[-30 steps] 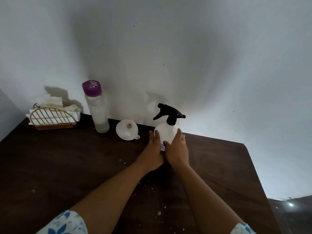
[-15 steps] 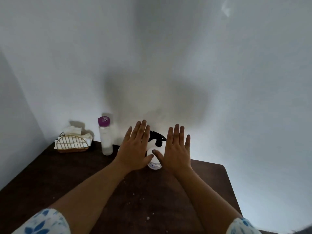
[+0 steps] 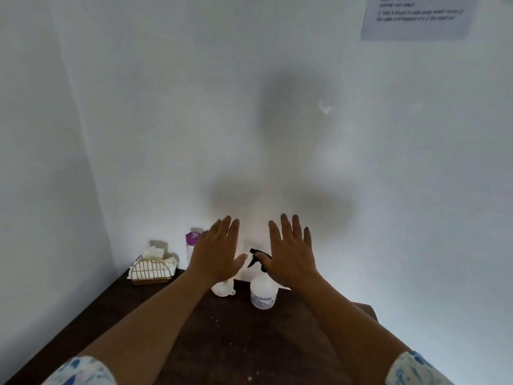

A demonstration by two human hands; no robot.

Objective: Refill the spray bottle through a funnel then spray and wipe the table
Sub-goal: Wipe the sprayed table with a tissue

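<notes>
White walls are meeting in a corner behind a dark wooden table (image 3: 144, 323), and a printed sheet (image 3: 416, 16) is hanging high on the wall, its text too blurred to read. Both hands are hovering above the tabletop, raised toward the wall with backs facing the camera: the left hand (image 3: 218, 254) is spread flat with fingers extended, gripping nothing, and the right hand (image 3: 291, 259) is doing the same. Just below the right hand's thumb side, the spray bottle (image 3: 263, 291) is standing upright, its black trigger head peeking out between the two hands. Beneath the left hand's wrist, the white funnel (image 3: 220, 289) is resting on the table beside the bottle, not seated in its neck. Partly hidden behind the left hand's fingers, a clear bottle with a purple cap (image 3: 192, 240) is standing near the wall, and farther out past that hand's little-finger side a wire basket of tissues (image 3: 151, 269) is sitting in the corner. Judging from this, refilling is not yet underway, since the trigger head is on. With hands dropping blindly over tightly grouped items, a knuckle could be tipping the bottle or knocking the funnel off; pale specks on the wood are hinting that spills are likely here.
</notes>
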